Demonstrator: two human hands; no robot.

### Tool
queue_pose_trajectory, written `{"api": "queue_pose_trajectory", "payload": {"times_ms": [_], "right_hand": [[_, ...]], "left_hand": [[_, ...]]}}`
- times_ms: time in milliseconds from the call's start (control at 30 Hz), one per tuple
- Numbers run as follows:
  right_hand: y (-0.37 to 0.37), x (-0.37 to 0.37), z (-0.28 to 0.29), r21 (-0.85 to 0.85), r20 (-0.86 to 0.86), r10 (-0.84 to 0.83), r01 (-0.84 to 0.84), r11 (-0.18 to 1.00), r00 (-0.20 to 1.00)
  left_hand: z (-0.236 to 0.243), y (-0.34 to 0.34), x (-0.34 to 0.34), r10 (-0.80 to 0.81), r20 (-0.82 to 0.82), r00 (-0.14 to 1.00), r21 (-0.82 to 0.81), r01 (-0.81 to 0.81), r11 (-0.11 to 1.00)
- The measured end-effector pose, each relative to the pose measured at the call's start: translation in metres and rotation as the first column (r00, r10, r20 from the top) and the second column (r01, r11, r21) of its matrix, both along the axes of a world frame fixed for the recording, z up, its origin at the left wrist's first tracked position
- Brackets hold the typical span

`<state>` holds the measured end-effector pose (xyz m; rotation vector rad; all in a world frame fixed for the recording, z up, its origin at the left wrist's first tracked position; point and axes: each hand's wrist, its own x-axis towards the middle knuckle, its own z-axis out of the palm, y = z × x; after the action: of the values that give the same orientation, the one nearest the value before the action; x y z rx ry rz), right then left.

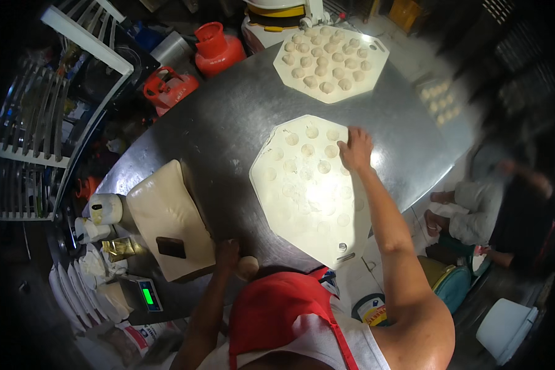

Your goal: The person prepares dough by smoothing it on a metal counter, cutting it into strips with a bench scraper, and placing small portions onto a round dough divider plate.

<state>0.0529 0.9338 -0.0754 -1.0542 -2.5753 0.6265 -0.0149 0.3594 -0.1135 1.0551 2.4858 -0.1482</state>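
Note:
A white eight-sided board (pixel 271 203) with a handle slot lies on the metal table in front of me, dusted with flour and marked with round prints. My right hand (pixel 356 150) grips its far right edge, thumb on the top face. My left hand (pixel 227 254) is low in shadow at the near edge, between a thick sheet of dough (pixel 166 203) and a single dough ball (pixel 248 268). Its fingers are too dark to make out. On the dough sheet rests a dark rectangular tool (pixel 171 247), perhaps a scraper.
Another white board (pixel 327 65) holds several dough balls at the table's far end. Left stand a white tub (pixel 105 208) and a scale (pixel 148 296) with a green display. Red gas cylinders (pixel 219 49) stand beyond the table (pixel 209 117). A person (pixel 481 197) sits at right.

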Motion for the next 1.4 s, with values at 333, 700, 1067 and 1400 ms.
{"api": "queue_pose_trajectory", "payload": {"times_ms": [333, 700, 1067, 1400], "right_hand": [[-0.065, 0.02, -0.01, 0.098, -0.092, 0.017, -0.008, 0.995, 0.996], [-0.317, 0.042, 0.13, -0.64, -0.33, 0.339, -0.473, 0.606, 0.881], [-0.407, 0.066, 0.206, -0.445, -0.017, 0.43, -0.392, 0.805, 0.902], [-0.426, 0.05, 0.186, -0.309, -0.49, 0.442, -0.623, 0.718, 0.752]], "left_hand": [[0.013, -0.041, -0.001, 0.102, 0.009, 0.995, 0.45, -0.095, 0.888], [0.163, 0.017, 0.026, 0.082, 0.854, 0.514, 0.413, -0.766, 0.493], [0.174, -0.006, 0.06, -0.149, 0.504, 0.851, 0.695, -0.297, 0.655], [0.129, 0.041, 0.041, -0.071, 0.408, 0.91, 0.841, -0.345, 0.418]]}}
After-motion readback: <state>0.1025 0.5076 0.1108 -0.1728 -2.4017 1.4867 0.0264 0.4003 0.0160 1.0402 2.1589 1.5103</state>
